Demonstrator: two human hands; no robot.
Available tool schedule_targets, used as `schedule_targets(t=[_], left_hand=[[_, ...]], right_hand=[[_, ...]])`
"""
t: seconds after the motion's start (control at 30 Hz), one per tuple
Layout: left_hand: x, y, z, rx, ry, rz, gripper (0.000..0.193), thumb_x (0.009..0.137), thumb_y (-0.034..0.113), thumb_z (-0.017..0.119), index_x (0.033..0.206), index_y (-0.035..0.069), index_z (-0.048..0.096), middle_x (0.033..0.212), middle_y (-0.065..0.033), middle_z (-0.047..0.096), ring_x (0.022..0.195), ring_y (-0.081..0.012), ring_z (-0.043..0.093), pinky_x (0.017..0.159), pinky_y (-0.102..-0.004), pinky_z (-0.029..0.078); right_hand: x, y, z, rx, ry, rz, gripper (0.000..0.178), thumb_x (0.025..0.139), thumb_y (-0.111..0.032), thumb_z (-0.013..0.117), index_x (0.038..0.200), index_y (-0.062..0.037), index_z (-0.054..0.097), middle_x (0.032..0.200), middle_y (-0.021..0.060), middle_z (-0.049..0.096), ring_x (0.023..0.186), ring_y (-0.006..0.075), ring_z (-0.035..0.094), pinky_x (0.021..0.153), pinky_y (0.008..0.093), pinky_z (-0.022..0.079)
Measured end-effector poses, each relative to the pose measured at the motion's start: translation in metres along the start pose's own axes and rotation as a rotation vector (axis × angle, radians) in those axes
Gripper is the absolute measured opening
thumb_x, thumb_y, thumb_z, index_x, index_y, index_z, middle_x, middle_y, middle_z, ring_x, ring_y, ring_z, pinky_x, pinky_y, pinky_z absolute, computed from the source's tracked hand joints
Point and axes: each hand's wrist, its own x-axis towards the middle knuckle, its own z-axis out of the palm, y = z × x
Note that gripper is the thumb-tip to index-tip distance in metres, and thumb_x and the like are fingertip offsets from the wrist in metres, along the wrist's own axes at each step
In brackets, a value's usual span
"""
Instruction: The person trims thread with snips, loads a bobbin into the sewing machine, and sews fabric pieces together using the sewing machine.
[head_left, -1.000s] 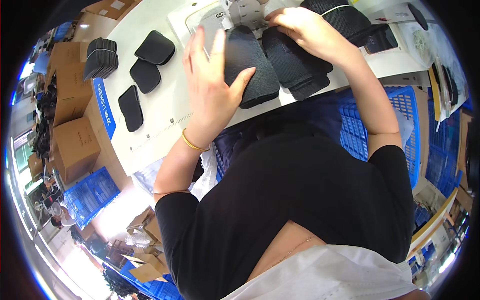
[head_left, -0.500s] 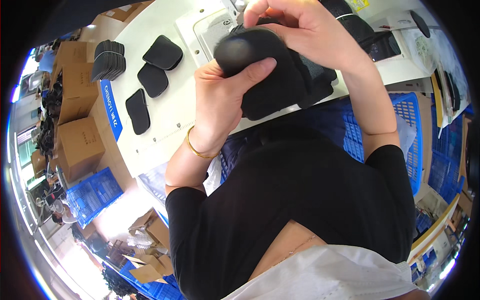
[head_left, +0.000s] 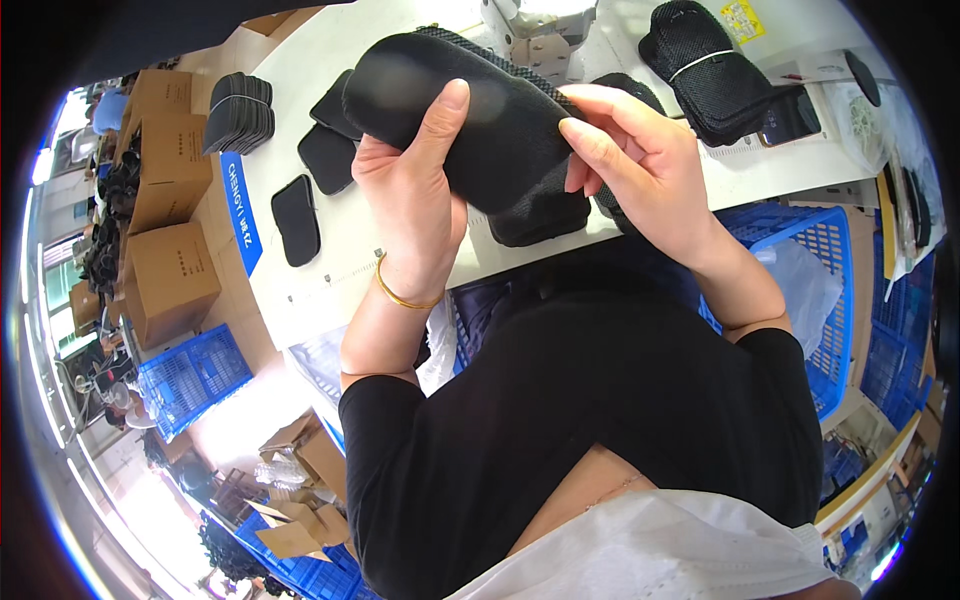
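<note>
A black padded fabric piece (head_left: 500, 135), oblong with a rounded end and a textured mesh edge along its far side, is held up over the white table. My left hand (head_left: 410, 190) grips its left part, thumb lying on the smooth face and the other fingers hidden behind. At its right edge, my right hand (head_left: 650, 165) pinches the fabric between thumb and index finger. Beneath the piece, more black pads (head_left: 540, 222) lie near the table's front edge, partly covered. Another dark mesh pad (head_left: 630, 92) lies behind my right hand.
Loose black pads (head_left: 296, 220) and a banded stack (head_left: 240, 112) lie on the left of the table (head_left: 370, 265). A banded mesh bundle (head_left: 705, 70) and a phone-like dark object (head_left: 790, 118) are at right. Metal machine parts (head_left: 540, 35) stand behind. A blue basket (head_left: 835, 300) sits below right.
My right hand has come down from the far side of the piece to its right edge. The piece has shifted left, away from the machine, and shows more of its smooth face.
</note>
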Motion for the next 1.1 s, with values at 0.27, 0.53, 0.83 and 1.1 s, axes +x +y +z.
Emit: schedule_targets(t=[0.27,0.53,0.83,1.1], left_hand=[[0.009,-0.007,0.000,0.037,0.042,0.103,0.018,0.087,-0.004,0.071,0.103,0.004,0.067,0.099,-0.0022,0.069,0.087,-0.0100,0.064,0.083,-0.0244,0.052],[0.024,-0.001,0.001,0.103,-0.018,0.071,0.020,0.085,-0.004,0.073,0.104,0.000,0.066,0.098,-0.0044,0.069,0.087,-0.0113,0.064,0.082,-0.0258,0.052],[0.093,0.018,0.008,0.247,-0.224,-0.078,0.021,0.087,0.000,0.070,0.107,-0.005,0.066,0.102,-0.0149,0.070,0.082,-0.0204,0.070,0.077,-0.0320,0.058],[0.099,0.027,0.028,0.326,-0.341,-0.001,0.019,0.082,-0.008,0.066,0.100,-0.003,0.067,0.099,-0.0099,0.069,0.087,-0.0183,0.066,0.078,-0.0318,0.054]], right_hand=[[0.000,0.007,0.003,-0.094,0.074,-0.159,0.025,0.095,-0.011,0.064,0.116,0.0022,0.065,0.082,0.0062,0.069,0.065,0.0087,0.066,0.057,0.0218,0.050],[0.016,-0.007,-0.016,0.114,-0.144,0.175,0.022,0.096,-0.018,0.059,0.097,0.0019,0.069,0.081,0.0082,0.073,0.055,0.0079,0.063,0.051,0.0209,0.048],[0.043,-0.013,-0.016,0.093,-0.035,0.026,0.021,0.094,-0.014,0.059,0.086,0.0039,0.067,0.078,0.0092,0.074,0.051,0.0083,0.062,0.046,0.0202,0.046],[0.049,-0.011,-0.013,0.084,-0.016,-0.028,0.025,0.095,-0.014,0.059,0.079,0.0020,0.070,0.070,0.0067,0.071,0.050,0.0080,0.061,0.046,0.0203,0.046]])
